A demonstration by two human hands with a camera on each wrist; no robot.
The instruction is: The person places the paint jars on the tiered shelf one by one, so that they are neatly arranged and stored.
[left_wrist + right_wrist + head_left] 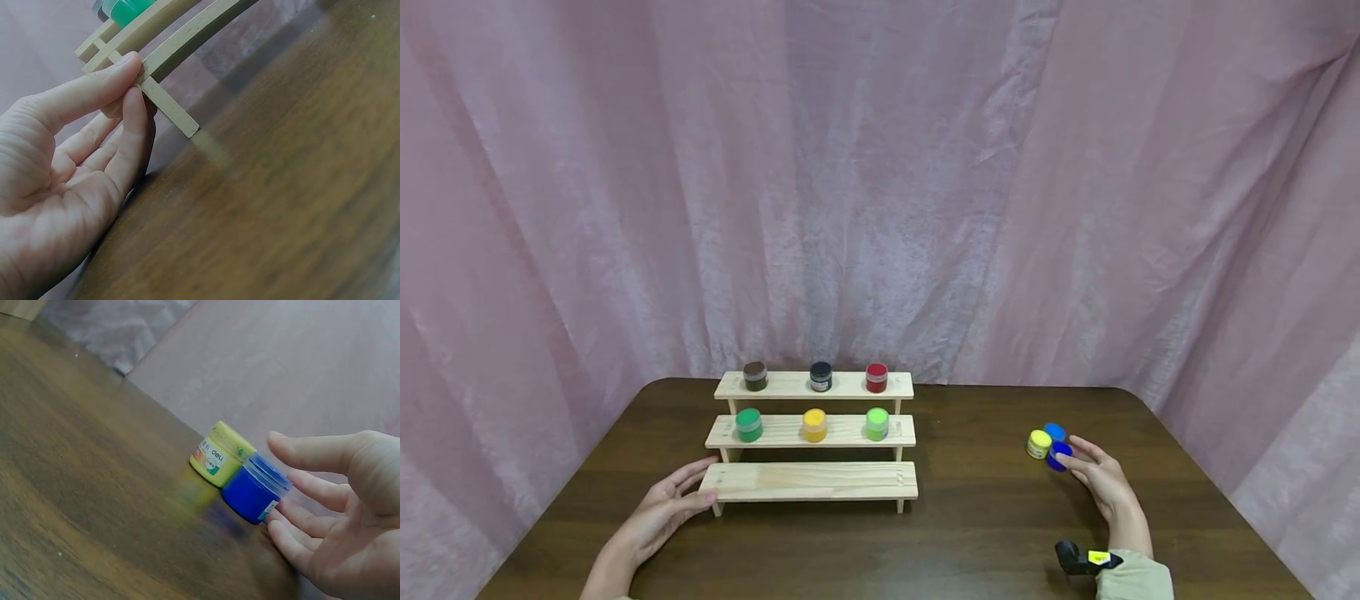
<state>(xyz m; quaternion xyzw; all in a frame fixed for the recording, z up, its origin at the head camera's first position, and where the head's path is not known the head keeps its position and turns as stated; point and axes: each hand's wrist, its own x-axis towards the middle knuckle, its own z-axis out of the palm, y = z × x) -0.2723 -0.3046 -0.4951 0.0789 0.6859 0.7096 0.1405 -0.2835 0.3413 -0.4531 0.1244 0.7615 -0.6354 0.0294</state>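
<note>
At the left end of a three-step wooden display rack [808,482], my left hand [662,510] pinches the lowest step's corner between thumb and fingers, as the left wrist view [81,150] also shows. My right hand [1101,479] is at a dark blue paint jar [255,490], fingers [315,490] along its far side. The thumb is spread a little away from the lid in the right wrist view. Against this jar stands a yellow paint jar [219,456]. A lighter blue jar [1055,432] sits behind them in the head view, hidden in the right wrist view.
Brown [756,377], black [821,377] and red [876,378] jars stand on the top step. Green [748,425], orange-yellow [814,426] and light green [877,424] jars occupy the middle one. Pink curtains [880,192] hang behind the brown table [970,517].
</note>
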